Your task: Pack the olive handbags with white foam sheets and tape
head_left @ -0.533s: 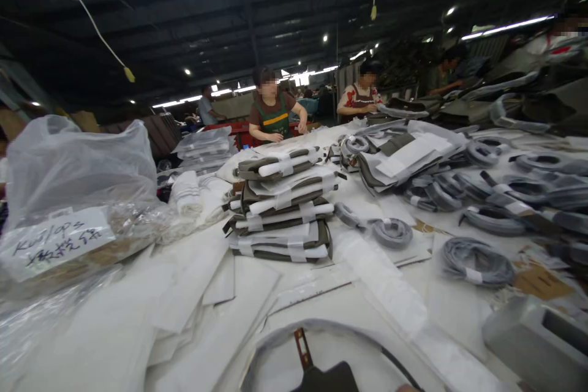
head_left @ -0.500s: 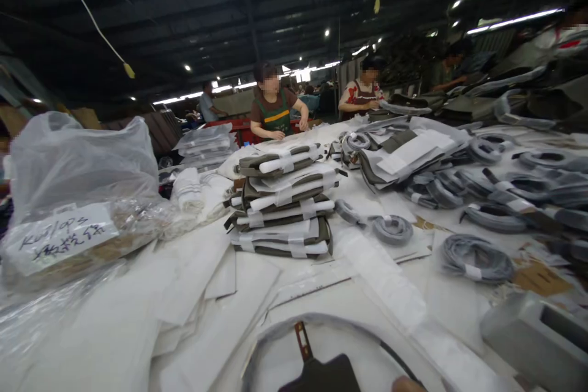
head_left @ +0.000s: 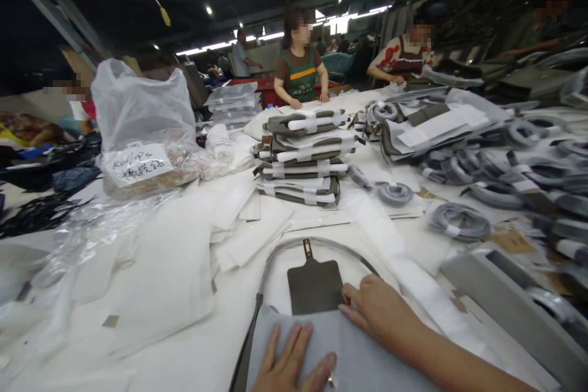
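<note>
My left hand point(head_left: 289, 358) lies with fingers spread on a grey-blue bag point(head_left: 353, 349) at the bottom centre, beside a small shiny metal piece point(head_left: 331, 378). A dark olive flap point(head_left: 316, 286) with a brown slotted tab point(head_left: 307, 249) stretches out from the bag's upper edge. A wrapped handle point(head_left: 278, 251) arches around the flap. At the flap's right edge and the bag's top, my right hand point(head_left: 376, 306) has its fingers curled together; whatever is between them is hidden.
Folded bags point(head_left: 303, 156) are stacked ahead. Coiled wrapped straps point(head_left: 459, 220) and a grey box-like object point(head_left: 509, 300) lie right. White sheets point(head_left: 165, 263) and a labelled plastic bag point(head_left: 142, 104) are left. Two people point(head_left: 301, 67) stand across the table.
The view has tilted down and turned left, bringing the bag into sight. My left hand has come into view on it; more of my right hand shows, now at the flap's edge.
</note>
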Demonstrator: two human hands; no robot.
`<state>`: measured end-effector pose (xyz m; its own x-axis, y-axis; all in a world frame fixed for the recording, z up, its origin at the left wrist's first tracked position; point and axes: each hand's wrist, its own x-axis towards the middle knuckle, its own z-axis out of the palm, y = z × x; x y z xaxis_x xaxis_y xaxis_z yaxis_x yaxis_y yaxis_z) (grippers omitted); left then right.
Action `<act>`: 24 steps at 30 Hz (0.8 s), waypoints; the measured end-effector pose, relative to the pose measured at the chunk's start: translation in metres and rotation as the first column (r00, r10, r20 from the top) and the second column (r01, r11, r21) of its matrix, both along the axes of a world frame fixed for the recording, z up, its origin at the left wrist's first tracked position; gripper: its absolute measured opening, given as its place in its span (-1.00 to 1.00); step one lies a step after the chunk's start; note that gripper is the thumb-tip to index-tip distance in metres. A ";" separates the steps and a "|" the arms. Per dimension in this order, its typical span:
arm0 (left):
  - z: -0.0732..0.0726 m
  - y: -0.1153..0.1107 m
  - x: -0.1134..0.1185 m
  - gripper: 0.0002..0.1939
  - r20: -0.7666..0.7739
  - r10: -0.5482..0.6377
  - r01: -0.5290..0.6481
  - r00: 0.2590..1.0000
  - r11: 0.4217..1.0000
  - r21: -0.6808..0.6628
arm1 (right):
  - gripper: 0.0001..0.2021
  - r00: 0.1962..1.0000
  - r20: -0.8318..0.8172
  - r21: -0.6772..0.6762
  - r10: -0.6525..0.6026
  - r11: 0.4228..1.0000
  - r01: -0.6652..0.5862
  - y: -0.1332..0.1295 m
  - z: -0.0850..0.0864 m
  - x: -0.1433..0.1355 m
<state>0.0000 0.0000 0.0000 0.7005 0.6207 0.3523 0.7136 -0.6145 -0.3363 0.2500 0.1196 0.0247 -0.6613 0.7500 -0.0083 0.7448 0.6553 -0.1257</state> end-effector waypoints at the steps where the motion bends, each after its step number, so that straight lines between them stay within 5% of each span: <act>1: 0.004 0.001 -0.001 -0.45 -0.031 -0.021 0.022 0.999 1.000 0.007 | -0.83 1.000 0.011 -0.041 -0.012 0.999 0.013 0.000 0.003 0.001; 7: 0.027 -0.003 0.003 -0.15 0.012 0.001 0.001 1.000 0.989 -0.149 | -0.80 0.988 -0.119 -0.224 -0.095 0.972 0.066 0.007 0.025 0.001; 13: -0.008 0.006 -0.006 -0.36 -0.015 -0.048 0.050 0.999 0.994 0.097 | -0.71 0.889 -0.406 -0.296 -0.211 0.951 0.091 0.049 0.032 -0.040; 17: 0.006 -0.001 -0.004 -0.20 0.045 -0.016 0.024 0.999 0.987 -0.161 | -0.62 0.849 -0.488 -0.399 -0.202 0.917 -0.011 0.061 0.032 -0.059; 21: 0.038 -0.016 0.005 -0.31 0.098 0.131 -0.068 0.987 0.872 -0.485 | -0.61 0.786 -0.600 -0.452 -0.148 0.874 -0.181 0.032 0.042 -0.046; 24: 0.045 -0.017 0.008 -0.36 0.136 0.176 -0.065 0.975 0.809 -0.584 | -0.74 0.764 -0.645 -0.422 -0.011 0.838 -0.344 0.003 0.048 -0.026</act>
<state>0.0076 -0.0170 0.0450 0.5678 0.8230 0.0144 0.8071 -0.5601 0.1867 0.2244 0.1224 0.0729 -0.7684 0.6314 0.1043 0.2751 0.4729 -0.8371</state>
